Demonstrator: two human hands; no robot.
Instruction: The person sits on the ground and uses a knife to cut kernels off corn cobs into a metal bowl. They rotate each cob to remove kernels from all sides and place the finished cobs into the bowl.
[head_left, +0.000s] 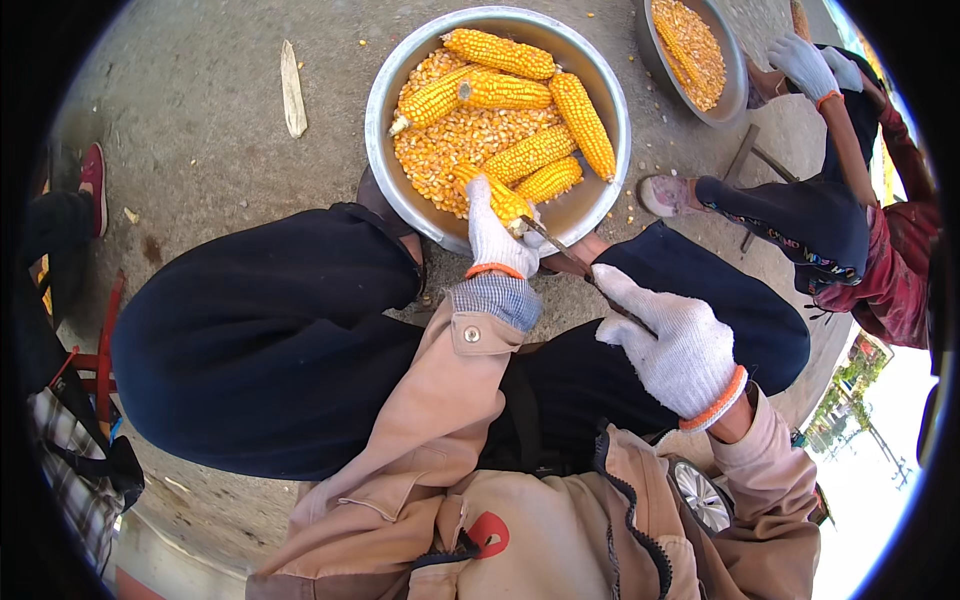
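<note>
My left hand (496, 232), in a white knitted glove with an orange cuff, grips an ear of yellow corn (491, 193) over the near rim of a round metal basin (381, 161). In my gloved right hand (667, 341) is a thin, dark, rod-like metal tool (559, 244), slanting up to the left. Its tip meets the near end of that ear; the contact point is partly hidden. Loose corn kernels (480, 135) fill the basin's bottom, and several other ears, such as one at the top (499, 52) and one at the right (583, 124), lie on them.
A corn husk piece (293, 90) and scattered kernels lie on the concrete ground. At upper right, a co-worker's gloved hand (802, 66) is near a second basin (736, 82) of kernels. Another person's red shoe (94, 187) and a red metal frame (107, 352) are at left.
</note>
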